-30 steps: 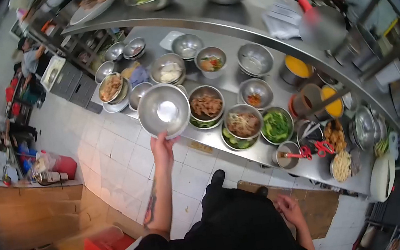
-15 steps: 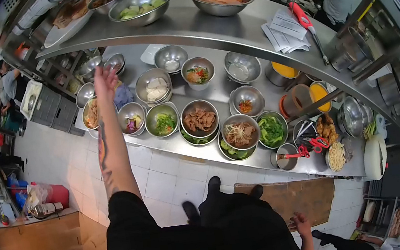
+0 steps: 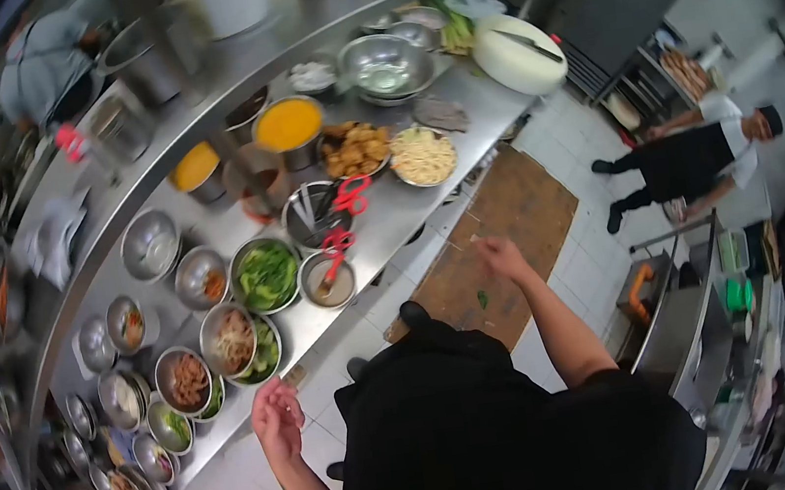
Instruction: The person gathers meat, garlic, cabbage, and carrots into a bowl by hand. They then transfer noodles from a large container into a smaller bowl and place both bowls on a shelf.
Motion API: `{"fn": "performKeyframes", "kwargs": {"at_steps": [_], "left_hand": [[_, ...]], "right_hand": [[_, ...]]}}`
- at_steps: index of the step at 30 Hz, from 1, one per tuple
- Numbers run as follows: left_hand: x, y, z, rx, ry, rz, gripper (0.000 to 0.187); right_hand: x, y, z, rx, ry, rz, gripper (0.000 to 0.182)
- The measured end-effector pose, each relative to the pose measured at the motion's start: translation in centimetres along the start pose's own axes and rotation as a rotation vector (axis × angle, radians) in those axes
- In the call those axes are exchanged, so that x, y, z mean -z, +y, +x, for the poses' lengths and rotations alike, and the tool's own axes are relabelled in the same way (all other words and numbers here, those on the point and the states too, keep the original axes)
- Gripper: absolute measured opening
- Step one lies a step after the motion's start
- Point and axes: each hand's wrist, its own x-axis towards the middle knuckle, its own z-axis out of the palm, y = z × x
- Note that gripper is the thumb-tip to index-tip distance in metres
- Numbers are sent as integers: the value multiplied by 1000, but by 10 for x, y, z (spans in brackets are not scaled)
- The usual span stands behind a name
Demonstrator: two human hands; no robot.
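My left hand (image 3: pixel 279 419) is just off the steel counter's front edge, below the bowl of green vegetable slices (image 3: pixel 261 353). Its fingers are loosely bent and hold nothing. Over the brown floor mat (image 3: pixel 528 217) hangs my right hand (image 3: pixel 501 258), empty, with its fingers slightly curled and apart. Near the counter edge are a bowl of shredded topping over meat (image 3: pixel 228 338), leafy greens (image 3: pixel 268 275), red-handled scissors (image 3: pixel 352 196), a small pot with a red-handled tool (image 3: pixel 328 281) and a bowl of noodles (image 3: pixel 422 156).
A steel shelf (image 3: pixel 123 196) runs above the counter. A round white board with a knife (image 3: pixel 518 55) sits at the counter's far end. One person in a black apron (image 3: pixel 688 156) stands at the right; another (image 3: pixel 48 72) is behind the shelf. A steel worktop (image 3: pixel 692 334) stands at right.
The view has swung right, bringing in the person in the apron and the right worktop. My left hand has drawn back from over the left bowls. My right hand has come up over the mat.
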Motion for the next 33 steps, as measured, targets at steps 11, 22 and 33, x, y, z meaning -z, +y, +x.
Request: {"fn": "performKeyframes", "kwargs": {"at_steps": [11, 22, 33], "left_hand": [[-118, -38, 18, -43, 209, 180, 54], [-169, -118, 52, 215, 158, 160, 54], [-96, -191, 6, 456, 376, 320, 60]], "right_hand": [[4, -98, 175, -308, 12, 759, 35], [3, -82, 143, -257, 49, 1004, 19], [-1, -65, 149, -212, 29, 1010, 18]]}}
